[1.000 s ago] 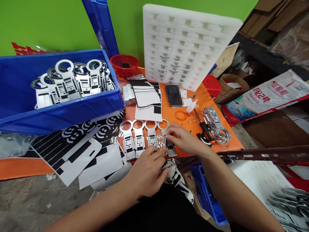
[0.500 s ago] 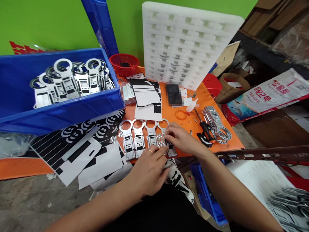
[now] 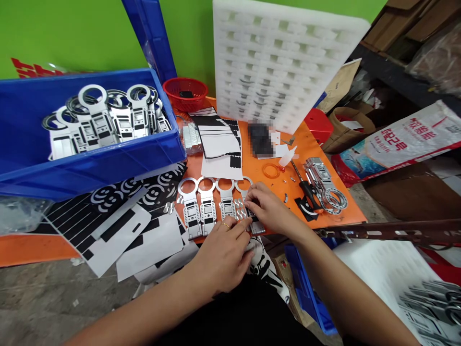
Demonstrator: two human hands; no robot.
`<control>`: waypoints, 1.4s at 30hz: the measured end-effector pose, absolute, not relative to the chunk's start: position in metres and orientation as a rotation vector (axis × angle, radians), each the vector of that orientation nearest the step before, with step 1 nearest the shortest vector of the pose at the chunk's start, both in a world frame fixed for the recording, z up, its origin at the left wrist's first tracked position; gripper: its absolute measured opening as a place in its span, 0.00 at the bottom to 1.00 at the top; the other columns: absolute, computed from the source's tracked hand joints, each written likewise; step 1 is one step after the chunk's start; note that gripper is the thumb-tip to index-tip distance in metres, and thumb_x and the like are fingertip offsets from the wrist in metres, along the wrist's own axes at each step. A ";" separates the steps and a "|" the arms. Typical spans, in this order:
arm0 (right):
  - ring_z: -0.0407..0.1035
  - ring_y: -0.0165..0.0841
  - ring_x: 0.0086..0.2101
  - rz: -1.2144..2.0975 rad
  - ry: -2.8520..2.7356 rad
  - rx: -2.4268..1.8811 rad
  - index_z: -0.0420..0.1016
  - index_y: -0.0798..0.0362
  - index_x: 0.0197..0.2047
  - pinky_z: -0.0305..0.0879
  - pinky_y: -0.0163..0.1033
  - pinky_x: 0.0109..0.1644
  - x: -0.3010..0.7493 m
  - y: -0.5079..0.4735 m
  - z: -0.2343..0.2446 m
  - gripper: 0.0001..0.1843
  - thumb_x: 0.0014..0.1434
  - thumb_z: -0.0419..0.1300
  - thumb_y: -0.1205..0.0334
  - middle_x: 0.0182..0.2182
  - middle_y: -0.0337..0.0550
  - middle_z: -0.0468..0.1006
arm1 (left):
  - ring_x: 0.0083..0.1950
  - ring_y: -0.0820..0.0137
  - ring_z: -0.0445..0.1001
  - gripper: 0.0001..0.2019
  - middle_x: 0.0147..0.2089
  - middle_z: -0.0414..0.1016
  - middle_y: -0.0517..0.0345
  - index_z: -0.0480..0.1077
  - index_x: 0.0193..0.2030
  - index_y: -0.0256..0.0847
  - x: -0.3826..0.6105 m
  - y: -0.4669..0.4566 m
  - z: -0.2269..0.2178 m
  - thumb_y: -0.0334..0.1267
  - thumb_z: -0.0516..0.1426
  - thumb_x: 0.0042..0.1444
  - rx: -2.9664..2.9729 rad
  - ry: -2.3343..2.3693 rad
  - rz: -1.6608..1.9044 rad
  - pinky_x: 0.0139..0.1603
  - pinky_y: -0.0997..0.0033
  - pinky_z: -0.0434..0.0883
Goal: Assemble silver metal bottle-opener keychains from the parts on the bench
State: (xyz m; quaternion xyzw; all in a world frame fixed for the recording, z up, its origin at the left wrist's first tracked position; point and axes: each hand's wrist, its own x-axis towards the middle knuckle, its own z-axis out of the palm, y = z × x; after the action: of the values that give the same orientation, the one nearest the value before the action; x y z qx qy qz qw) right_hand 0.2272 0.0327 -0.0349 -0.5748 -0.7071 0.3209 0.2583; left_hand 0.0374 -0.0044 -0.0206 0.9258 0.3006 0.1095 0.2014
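Observation:
Several flat silver metal brackets, each with a ring at the top, lie side by side at the table's front edge, among them a left-end bracket point(image 3: 192, 218). My left hand point(image 3: 226, 252), a ring on one finger, rests over their lower ends. Its fingers stretch toward the rightmost bracket point(image 3: 258, 228) and touch it. Over the upper body of that same bracket, my right hand point(image 3: 265, 207) has thumb and fingertips pinched together. Whatever sits in the pinch is hidden. Small shiny silver pieces point(image 3: 239, 209) lie between the brackets, left of my right fingertips.
A blue bin point(image 3: 144, 154) of similar brackets stands left. Black-and-white sheets point(image 3: 151, 245) cover the table's left. White foam board point(image 3: 288, 62) leans behind, near a red basket point(image 3: 185, 93). At right lie a screwdriver point(image 3: 306, 187), a small bottle point(image 3: 288, 156) and stacked brackets point(image 3: 320, 175).
Both hands stay in almost the same place on the rightmost bracket. The view has shifted very slightly; nothing else has visibly moved.

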 end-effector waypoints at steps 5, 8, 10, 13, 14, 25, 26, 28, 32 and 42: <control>0.64 0.36 0.41 0.827 -1.927 -1.535 0.64 0.51 0.32 0.63 0.44 0.47 0.225 0.029 -0.037 0.07 0.63 0.53 0.69 0.38 0.44 0.65 | 0.52 0.53 0.67 0.08 0.60 0.71 0.45 0.72 0.42 0.35 0.037 -0.005 -0.023 0.37 0.57 0.58 2.595 0.835 0.336 0.52 0.48 0.69; 0.64 0.37 0.41 0.788 -1.928 -1.529 0.64 0.50 0.34 0.64 0.44 0.47 0.225 0.028 -0.038 0.05 0.62 0.53 0.69 0.38 0.44 0.65 | 0.52 0.52 0.67 0.08 0.60 0.72 0.45 0.72 0.41 0.35 0.037 -0.005 -0.022 0.37 0.57 0.59 2.595 0.836 0.333 0.53 0.48 0.69; 0.64 0.37 0.40 0.764 -1.885 -1.546 0.63 0.50 0.37 0.64 0.45 0.46 0.225 0.028 -0.039 0.04 0.60 0.55 0.68 0.39 0.44 0.66 | 0.51 0.53 0.68 0.07 0.60 0.72 0.45 0.72 0.41 0.36 0.037 -0.005 -0.022 0.37 0.57 0.59 2.594 0.837 0.331 0.52 0.48 0.69; 0.64 0.36 0.38 0.743 -1.765 -1.597 0.62 0.50 0.42 0.64 0.45 0.45 0.226 0.029 -0.041 0.07 0.60 0.56 0.66 0.40 0.44 0.67 | 0.50 0.53 0.68 0.07 0.59 0.72 0.44 0.72 0.40 0.36 0.038 -0.005 -0.021 0.37 0.57 0.59 2.585 0.836 0.328 0.50 0.48 0.70; 0.65 0.36 0.38 0.743 -1.741 -1.609 0.62 0.51 0.42 0.64 0.45 0.45 0.227 0.030 -0.043 0.07 0.60 0.56 0.65 0.40 0.45 0.67 | 0.50 0.53 0.68 0.07 0.59 0.72 0.44 0.72 0.40 0.36 0.038 -0.004 -0.021 0.36 0.57 0.59 2.582 0.832 0.325 0.49 0.48 0.70; 0.67 0.36 0.43 0.783 -1.779 -1.437 0.71 0.49 0.39 0.64 0.44 0.49 0.224 0.005 0.001 0.03 0.64 0.56 0.62 0.40 0.44 0.70 | 0.47 0.64 0.75 0.10 0.47 0.79 0.52 0.74 0.45 0.41 0.025 0.004 -0.011 0.34 0.55 0.59 1.842 0.931 0.680 0.49 0.59 0.73; 0.67 0.36 0.44 0.825 -1.808 -1.389 0.72 0.48 0.39 0.64 0.43 0.49 0.222 -0.001 0.006 0.04 0.64 0.56 0.62 0.40 0.43 0.70 | 0.46 0.64 0.76 0.10 0.46 0.79 0.53 0.75 0.45 0.41 0.023 0.005 -0.009 0.35 0.54 0.59 1.761 0.963 0.688 0.48 0.60 0.73; 0.68 0.35 0.44 0.855 -1.846 -1.343 0.74 0.47 0.39 0.65 0.42 0.49 0.217 -0.010 0.013 0.05 0.64 0.57 0.64 0.41 0.43 0.69 | 0.44 0.65 0.77 0.10 0.44 0.80 0.53 0.76 0.44 0.41 0.021 0.006 -0.007 0.36 0.54 0.60 1.669 0.991 0.695 0.45 0.62 0.74; 0.68 0.36 0.45 0.826 -1.868 -1.340 0.73 0.46 0.42 0.66 0.43 0.48 0.208 -0.018 0.014 0.06 0.62 0.59 0.66 0.43 0.43 0.69 | 0.46 0.65 0.77 0.09 0.46 0.80 0.54 0.77 0.36 0.42 0.021 0.004 -0.006 0.35 0.54 0.59 1.655 0.974 0.731 0.45 0.62 0.74; 0.66 0.39 0.45 0.651 -2.000 -1.292 0.67 0.48 0.38 0.66 0.47 0.48 0.189 -0.026 0.013 0.04 0.63 0.55 0.68 0.43 0.47 0.69 | 0.43 0.64 0.78 0.10 0.40 0.82 0.57 0.81 0.35 0.43 0.017 0.005 -0.006 0.32 0.57 0.51 1.315 1.065 0.724 0.48 0.63 0.74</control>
State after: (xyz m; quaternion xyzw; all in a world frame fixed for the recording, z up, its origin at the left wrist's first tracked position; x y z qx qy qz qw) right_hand 0.1888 -0.0258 0.0132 -0.4942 -0.7648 0.2489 0.3301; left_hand 0.0172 0.0046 -0.0057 0.5684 0.4605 0.3132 0.6056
